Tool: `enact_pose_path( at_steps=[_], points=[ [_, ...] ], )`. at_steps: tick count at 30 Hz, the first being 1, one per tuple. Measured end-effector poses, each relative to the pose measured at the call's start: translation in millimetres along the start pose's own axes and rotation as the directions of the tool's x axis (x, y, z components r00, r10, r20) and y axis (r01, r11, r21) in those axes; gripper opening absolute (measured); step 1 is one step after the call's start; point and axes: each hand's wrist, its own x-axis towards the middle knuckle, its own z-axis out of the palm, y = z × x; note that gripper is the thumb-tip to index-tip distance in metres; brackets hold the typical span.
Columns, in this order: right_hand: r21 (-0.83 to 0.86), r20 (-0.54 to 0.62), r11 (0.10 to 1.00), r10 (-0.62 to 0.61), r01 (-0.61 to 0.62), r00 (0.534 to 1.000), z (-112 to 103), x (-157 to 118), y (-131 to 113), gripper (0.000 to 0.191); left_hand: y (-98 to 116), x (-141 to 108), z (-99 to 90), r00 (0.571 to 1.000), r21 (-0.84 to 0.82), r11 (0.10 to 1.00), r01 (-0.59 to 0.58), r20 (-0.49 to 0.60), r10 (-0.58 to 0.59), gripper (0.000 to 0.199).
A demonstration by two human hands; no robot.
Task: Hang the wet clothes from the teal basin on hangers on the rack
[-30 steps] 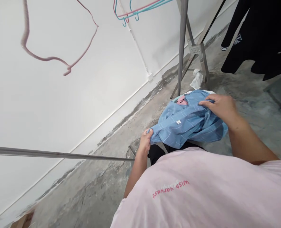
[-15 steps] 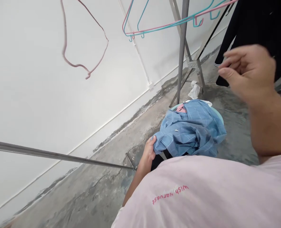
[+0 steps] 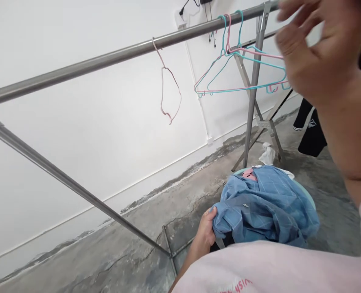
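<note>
Head view, left to right: a stainless steel rail (image 3: pixel 107 61) of a drying rack, round and smooth, crosses the top, with a bent pink-coated wire hanger (image 3: pixel 165 81) looped over it so that it dangles free. Below lies a rough, stained concrete floor (image 3: pixel 107 260). The left hand (image 3: pixel 205 232) has its fingers (image 3: pixel 207 221) closed on a fold of a blue checked cotton shirt (image 3: pixel 259 211), gathering the soft, creased cloth. The shirt sits bunched over a pale teal plastic basin (image 3: pixel 305 195), with pink fabric (image 3: pixel 249 175) and white fabric (image 3: pixel 285 174) showing beneath it. Teal and pink plastic hangers (image 3: pixel 241 69) hook over the rail beside an upright rack leg (image 3: pixel 253 101). A crumpled white rag (image 3: pixel 267 154) lies on the floor by that leg. A black garment (image 3: pixel 311 134) hangs at far right. The right hand (image 3: pixel 320 44), blurred, is raised just beside the hangers, its fingers (image 3: pixel 287 40) spread wide, holding nothing visible.
</note>
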Motion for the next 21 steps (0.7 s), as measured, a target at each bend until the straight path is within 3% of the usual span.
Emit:
enact_pose_path(
  at_steps=[2, 3, 5, 7, 10, 13, 17, 21],
  points=[
    [-0.006, -0.021, 0.981, -0.194, 0.194, 0.981, 19, 18, -13, 0.031, 1, -1, 2.2, 1.000, -0.012, 1.000, -0.001, -0.003, 0.001, 0.051],
    [0.080, 0.008, 0.975, -0.207, 0.206, 0.978, 31, 27, -20, 0.030, 1, -1, 3.5, 1.000, -0.015, 1.000, 0.001, -0.003, -0.001, 0.051],
    [0.250, 0.088, 0.959, -0.158, 0.131, 0.984, 56, 47, -38, 0.038, 1, -1, 6.2, 1.000, -0.016, 1.000, 0.002, -0.006, -0.002, 0.050],
    [0.313, 0.226, 0.950, -0.073, -0.002, 0.971, 83, 67, -58, 0.050, 1, -1, 8.6, 1.000, -0.012, 1.000, -0.004, -0.010, 0.004, 0.049],
    [0.235, 0.457, 0.954, 0.062, -0.187, 0.887, 122, 89, -83, 0.051, 1, -3, 10.9, 1.000, -0.002, 1.000, -0.005, -0.002, 0.005, 0.049],
    [0.132, 0.571, 0.945, 0.175, -0.300, 0.802, 157, 100, -92, 0.049, 2, -7, 11.7, 1.000, -0.003, 1.000, -0.006, -0.006, 0.006, 0.049],
    [0.112, 0.569, 0.924, 0.241, -0.365, 0.786, 190, 100, -90, 0.045, 2, -12, 10.8, 0.999, -0.011, 1.000, 0.000, -0.036, -0.001, 0.049],
    [0.108, 0.439, 0.928, 0.276, -0.355, 0.855, 197, 100, -82, 0.047, 1, -13, 8.2, 1.000, -0.008, 1.000, -0.003, -0.031, 0.003, 0.051]
  ],
)
